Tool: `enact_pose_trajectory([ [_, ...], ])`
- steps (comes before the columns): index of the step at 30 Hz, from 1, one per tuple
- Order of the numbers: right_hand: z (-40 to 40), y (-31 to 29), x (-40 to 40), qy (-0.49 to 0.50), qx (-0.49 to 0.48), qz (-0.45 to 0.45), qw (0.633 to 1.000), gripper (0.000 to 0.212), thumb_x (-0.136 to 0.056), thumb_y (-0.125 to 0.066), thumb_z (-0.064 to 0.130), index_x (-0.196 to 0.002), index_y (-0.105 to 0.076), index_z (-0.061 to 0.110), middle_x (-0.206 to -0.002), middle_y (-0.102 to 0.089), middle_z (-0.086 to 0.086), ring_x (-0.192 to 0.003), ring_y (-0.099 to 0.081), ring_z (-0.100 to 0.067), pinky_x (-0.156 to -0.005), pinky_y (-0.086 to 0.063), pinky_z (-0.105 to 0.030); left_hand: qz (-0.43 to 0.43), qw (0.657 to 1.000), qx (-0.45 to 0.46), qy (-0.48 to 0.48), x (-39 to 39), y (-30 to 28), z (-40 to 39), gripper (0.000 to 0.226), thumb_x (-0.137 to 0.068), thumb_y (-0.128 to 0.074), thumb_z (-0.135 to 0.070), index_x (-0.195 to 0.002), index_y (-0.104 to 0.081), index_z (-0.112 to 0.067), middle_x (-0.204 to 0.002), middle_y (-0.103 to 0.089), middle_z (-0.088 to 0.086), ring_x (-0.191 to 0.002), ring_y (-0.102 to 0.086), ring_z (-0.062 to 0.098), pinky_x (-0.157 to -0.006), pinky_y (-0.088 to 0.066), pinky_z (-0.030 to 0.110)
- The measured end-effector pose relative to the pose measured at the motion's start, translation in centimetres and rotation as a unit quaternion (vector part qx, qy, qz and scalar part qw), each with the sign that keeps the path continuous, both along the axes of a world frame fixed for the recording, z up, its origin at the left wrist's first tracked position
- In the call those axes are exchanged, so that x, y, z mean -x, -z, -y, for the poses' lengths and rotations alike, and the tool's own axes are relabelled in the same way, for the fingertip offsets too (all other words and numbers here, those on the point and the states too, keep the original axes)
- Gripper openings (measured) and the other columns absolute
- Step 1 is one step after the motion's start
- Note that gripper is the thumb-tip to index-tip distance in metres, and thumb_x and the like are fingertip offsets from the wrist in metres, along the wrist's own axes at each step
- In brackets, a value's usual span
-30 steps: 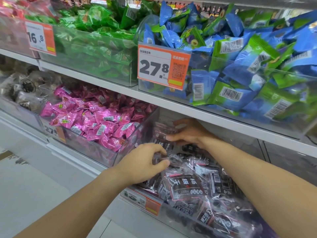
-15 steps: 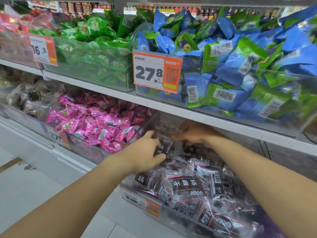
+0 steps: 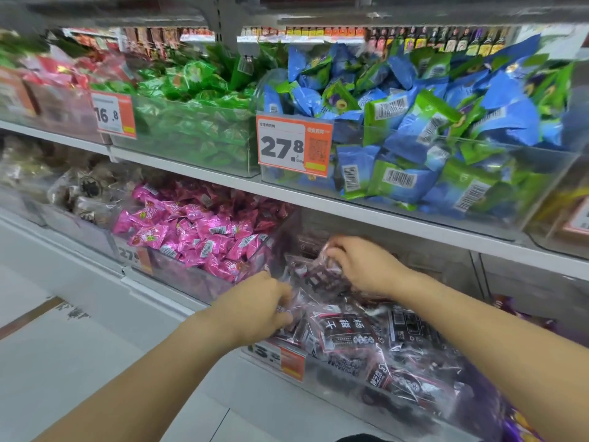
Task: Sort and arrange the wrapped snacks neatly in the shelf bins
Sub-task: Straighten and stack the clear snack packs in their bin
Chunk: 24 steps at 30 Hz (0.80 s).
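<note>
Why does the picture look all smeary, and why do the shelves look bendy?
In the head view, motion blur smears the left side, such as the red packets, and the left hand; the 27.8 price tag stays readable. The wide-angle lens bows the shelf edge. Glare glints off the dark snack wrappers under the right hand.

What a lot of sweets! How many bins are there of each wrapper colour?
Green snacks: 1 bin
Blue-and-green snacks: 1 bin
Red snacks: 1 bin
Pink snacks: 1 bin
Dark snacks: 1 bin
Clear-wrapped brown snacks: 1 bin
Total: 6 bins; more at the right edge are cut off.
</note>
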State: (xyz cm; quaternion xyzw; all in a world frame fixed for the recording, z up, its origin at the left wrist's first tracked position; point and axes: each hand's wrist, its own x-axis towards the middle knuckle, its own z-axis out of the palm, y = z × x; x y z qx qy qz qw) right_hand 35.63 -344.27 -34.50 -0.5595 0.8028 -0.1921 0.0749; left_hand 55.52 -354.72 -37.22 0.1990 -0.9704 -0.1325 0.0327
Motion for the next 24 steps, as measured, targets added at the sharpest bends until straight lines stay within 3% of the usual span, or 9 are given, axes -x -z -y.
enact_pose_trajectory([
  [4,1.5,0.6,-1.4,-0.004,0.002,-0.009,1.000,0.026,-0.103,-0.048,0.035,-0.108,-0.064,0.016,-0.103,-0.070,-0.001,-0.094,-0.064,-0.024,-0.080,-0.049,-0.036,-0.038,0.999,0.022,0.006,-0.2,0.3,-0.8,0.030,-0.095,-0.052,-0.043,-0.105,-0.065,-0.018,-0.102,-0.064,0.002,-0.105,-0.049,0.016,-0.089,-0.045,0.034],
  [7,2.0,0.6,-1.4,-0.022,-0.024,0.002,0.999,0.052,-0.081,-0.073,0.053,-0.118,-0.063,0.018,-0.108,-0.069,-0.001,-0.095,-0.064,-0.020,-0.083,-0.050,-0.034,-0.044,0.999,0.030,-0.002,0.1,0.7,-0.5,0.024,-0.095,-0.052,-0.041,-0.100,-0.061,-0.019,-0.098,-0.063,0.003,-0.104,-0.048,0.018,-0.089,-0.044,0.034],
  [9,2.2,0.6,-0.8,-0.021,-0.049,0.002,0.999,0.065,-0.074,-0.083,0.045,-0.129,-0.059,0.019,-0.123,-0.066,-0.002,-0.106,-0.062,-0.019,-0.088,-0.047,-0.028,-0.040,0.999,0.023,-0.008,0.4,1.0,-0.3,0.028,-0.095,-0.052,-0.042,-0.108,-0.062,-0.020,-0.104,-0.062,0.003,-0.109,-0.047,0.019,-0.092,-0.042,0.032],
  [11,2.4,0.7,0.0,0.030,-0.028,0.030,0.999,0.063,-0.079,-0.082,0.031,-0.136,-0.057,0.018,-0.136,-0.060,-0.005,-0.120,-0.058,-0.021,-0.092,-0.039,-0.020,-0.033,0.999,0.012,-0.015,0.9,1.2,-0.1,0.041,-0.094,-0.055,-0.045,-0.124,-0.059,-0.018,-0.116,-0.061,0.002,-0.118,-0.046,0.018,-0.098,-0.040,0.031],
  [14,2.8,1.0,1.8,0.115,0.003,0.044,0.992,0.061,-0.076,-0.085,0.024,-0.132,-0.062,0.018,-0.137,-0.059,-0.005,-0.122,-0.056,-0.023,-0.090,-0.035,-0.018,-0.083,0.988,-0.121,-0.049,1.3,0.7,0.6,0.057,-0.091,-0.062,-0.042,-0.141,-0.044,-0.020,-0.126,-0.055,-0.003,-0.113,-0.054,0.013,-0.094,-0.045,0.027],
  [16,3.2,1.1,2.1,0.119,-0.001,0.038,0.992,0.059,-0.075,-0.086,0.026,-0.129,-0.064,0.019,-0.132,-0.061,-0.003,-0.117,-0.058,-0.020,-0.089,-0.038,-0.019,-0.112,0.969,-0.200,-0.087,1.9,-0.1,1.3,0.050,-0.094,-0.059,-0.028,-0.141,-0.043,-0.017,-0.122,-0.057,-0.002,-0.100,-0.058,0.008,-0.085,-0.045,0.020],
  [20,4.0,2.1,2.3,0.115,0.043,0.049,0.991,0.057,-0.072,-0.088,0.022,-0.125,-0.066,0.022,-0.127,-0.064,-0.001,-0.114,-0.059,-0.019,-0.084,-0.037,-0.018,0.011,0.990,-0.116,-0.083,5.3,-1.2,2.9,0.039,-0.090,-0.049,-0.002,-0.128,-0.058,-0.007,-0.113,-0.065,0.004,-0.098,-0.064,0.019,-0.087,-0.053,0.029],
  [22,4.3,2.4,2.7,0.129,0.062,0.051,0.988,0.057,-0.068,-0.090,0.024,-0.120,-0.066,0.026,-0.123,-0.066,0.002,-0.112,-0.060,-0.019,-0.084,-0.040,-0.020,0.090,0.992,-0.058,-0.073,7.3,-1.0,3.6,0.035,-0.082,-0.050,0.000,-0.114,-0.066,-0.004,-0.108,-0.069,0.011,-0.097,-0.067,0.028,-0.085,-0.057,0.040],
  [24,4.4,2.5,3.2,0.133,0.059,0.048,0.988,0.053,-0.066,-0.091,0.024,-0.113,-0.067,0.029,-0.119,-0.068,0.004,-0.107,-0.061,-0.018,-0.086,-0.044,-0.022,0.155,0.986,-0.028,-0.061,8.6,-0.9,4.1,0.021,-0.082,-0.052,-0.001,-0.096,-0.068,-0.005,-0.097,-0.069,0.007,-0.088,-0.066,0.029,-0.081,-0.057,0.042],
])
